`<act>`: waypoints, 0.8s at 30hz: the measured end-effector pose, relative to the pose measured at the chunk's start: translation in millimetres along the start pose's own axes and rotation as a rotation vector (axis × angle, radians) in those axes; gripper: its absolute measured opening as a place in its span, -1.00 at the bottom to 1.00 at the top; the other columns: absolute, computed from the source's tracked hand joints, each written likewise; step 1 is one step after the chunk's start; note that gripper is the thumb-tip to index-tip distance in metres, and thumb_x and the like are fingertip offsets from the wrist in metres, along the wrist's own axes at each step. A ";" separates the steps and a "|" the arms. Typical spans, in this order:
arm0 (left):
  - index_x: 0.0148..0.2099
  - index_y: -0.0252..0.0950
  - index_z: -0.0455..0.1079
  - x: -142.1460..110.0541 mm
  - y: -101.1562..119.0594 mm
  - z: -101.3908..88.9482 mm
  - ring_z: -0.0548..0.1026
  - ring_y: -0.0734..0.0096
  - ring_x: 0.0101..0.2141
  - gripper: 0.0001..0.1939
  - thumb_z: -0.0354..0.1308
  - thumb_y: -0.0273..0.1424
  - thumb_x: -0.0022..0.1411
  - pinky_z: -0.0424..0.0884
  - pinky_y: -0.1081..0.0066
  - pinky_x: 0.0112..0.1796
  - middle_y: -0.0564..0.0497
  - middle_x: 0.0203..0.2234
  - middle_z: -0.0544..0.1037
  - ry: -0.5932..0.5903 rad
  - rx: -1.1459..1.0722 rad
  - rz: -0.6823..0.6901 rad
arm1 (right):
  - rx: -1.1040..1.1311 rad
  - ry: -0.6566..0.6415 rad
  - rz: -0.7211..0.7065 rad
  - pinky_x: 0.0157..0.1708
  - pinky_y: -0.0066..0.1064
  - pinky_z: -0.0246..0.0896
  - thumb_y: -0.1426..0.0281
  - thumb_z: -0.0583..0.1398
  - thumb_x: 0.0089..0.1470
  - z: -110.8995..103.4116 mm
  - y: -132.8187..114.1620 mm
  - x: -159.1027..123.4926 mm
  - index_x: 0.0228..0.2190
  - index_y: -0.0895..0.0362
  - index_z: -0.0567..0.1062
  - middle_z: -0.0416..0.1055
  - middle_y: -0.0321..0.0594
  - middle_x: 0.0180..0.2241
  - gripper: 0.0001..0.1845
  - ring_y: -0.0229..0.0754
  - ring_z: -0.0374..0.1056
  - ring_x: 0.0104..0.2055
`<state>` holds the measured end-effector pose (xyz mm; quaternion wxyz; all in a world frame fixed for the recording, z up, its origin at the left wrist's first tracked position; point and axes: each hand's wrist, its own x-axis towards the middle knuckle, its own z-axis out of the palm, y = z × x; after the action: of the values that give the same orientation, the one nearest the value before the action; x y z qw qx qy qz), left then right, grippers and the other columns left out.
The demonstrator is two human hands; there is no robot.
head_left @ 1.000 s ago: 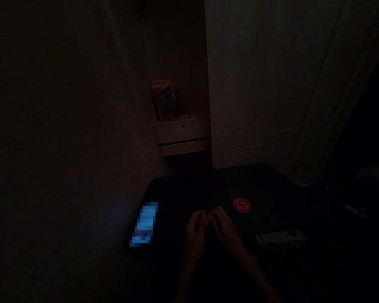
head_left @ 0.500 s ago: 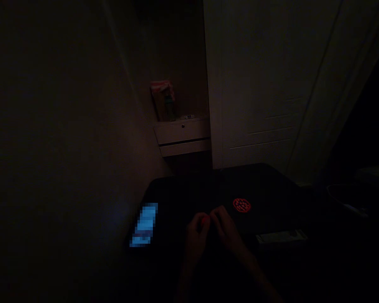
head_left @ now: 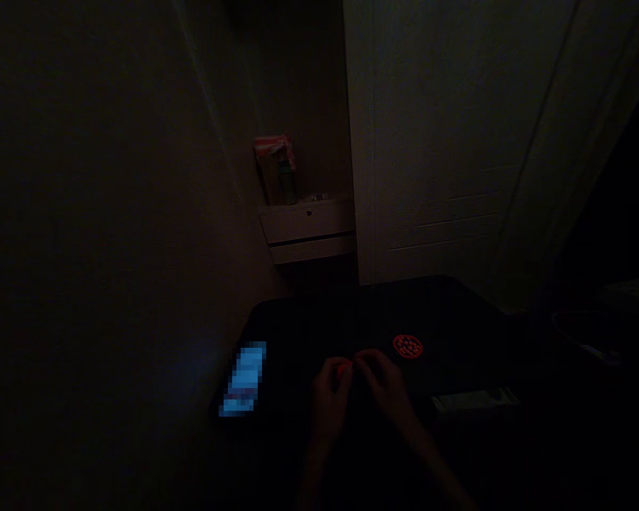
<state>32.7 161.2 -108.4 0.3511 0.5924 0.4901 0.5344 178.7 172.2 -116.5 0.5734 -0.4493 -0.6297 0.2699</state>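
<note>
Left hand (head_left: 331, 397) pinching red object (head_left: 343, 369) (mostly finger-hidden); right hand (head_left: 384, 387) close beside, can't tell if grasping.

On my feed I can't make out the shape of the red piece (head_left: 343, 369), mostly covered by the left hand (head_left: 330, 394), or whether the right hand (head_left: 382, 379) touches it. The lit screen (head_left: 243, 377) reaches me pixelated, and my view's bottom edge cuts off both forearms (head_left: 429, 454).

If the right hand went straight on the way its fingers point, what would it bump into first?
Probably the small red object in the left hand; the right hand may be touching it, but darkness leaves depth unclear.
</note>
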 end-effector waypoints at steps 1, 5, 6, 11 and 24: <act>-0.10 -0.27 0.51 0.1 -0.6 0.0 0.58 0.26 -0.24 -0.70 0.20 -0.15 0.32 0.48 0.38 -0.23 -0.08 -0.26 0.63 0.001 -0.007 0.007 | -0.001 0.005 -0.006 -0.06 -0.26 0.36 0.27 0.18 0.30 0.1 0.2 0.2 -0.17 0.07 0.55 0.58 -0.15 -0.18 -0.81 -0.03 0.50 -0.10; -0.09 -0.27 0.51 0.5 0.2 0.2 0.58 0.25 -0.24 -0.71 0.19 -0.15 0.33 0.49 0.36 -0.22 -0.08 -0.25 0.64 0.017 -0.004 0.018 | 0.007 0.008 -0.043 -0.02 -0.22 0.36 0.30 0.18 0.30 -0.1 2.0 1.1 -0.09 0.05 0.57 0.58 -0.13 -0.12 -0.78 -0.02 0.50 -0.06; -0.10 -0.27 0.51 0.5 0.9 0.3 0.58 0.26 -0.25 -0.71 0.18 -0.16 0.33 0.48 0.36 -0.21 -0.07 -0.26 0.63 0.023 0.006 0.021 | 0.010 0.003 -0.055 -0.01 -0.22 0.36 0.31 0.18 0.30 -0.2 2.5 1.3 -0.08 0.05 0.58 0.58 -0.13 -0.11 -0.77 -0.03 0.50 -0.06; -0.12 -0.26 0.51 0.4 3.4 0.3 0.57 0.26 -0.24 -0.73 0.18 -0.17 0.33 0.48 0.34 -0.18 -0.05 -0.28 0.63 0.038 0.033 0.022 | 0.010 -0.001 -0.068 -0.06 -0.25 0.36 0.33 0.17 0.31 -1.6 4.0 1.4 -0.16 0.03 0.61 0.58 -0.17 -0.18 -0.80 -0.05 0.50 -0.11; -0.12 -0.26 0.51 0.1 3.9 -0.3 0.58 0.24 -0.26 -0.70 0.18 -0.13 0.31 0.49 0.34 -0.21 -0.07 -0.30 0.63 0.030 0.018 0.011 | -0.024 0.028 0.005 -0.20 -0.31 0.33 0.19 0.22 0.27 -1.7 -1.2 0.3 -0.32 0.07 0.54 0.53 -0.20 -0.32 -0.77 -0.08 0.46 -0.25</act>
<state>33.2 160.3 -104.7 0.3352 0.5901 0.4968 0.5409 180.0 171.6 -115.0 0.5761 -0.4616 -0.6235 0.2574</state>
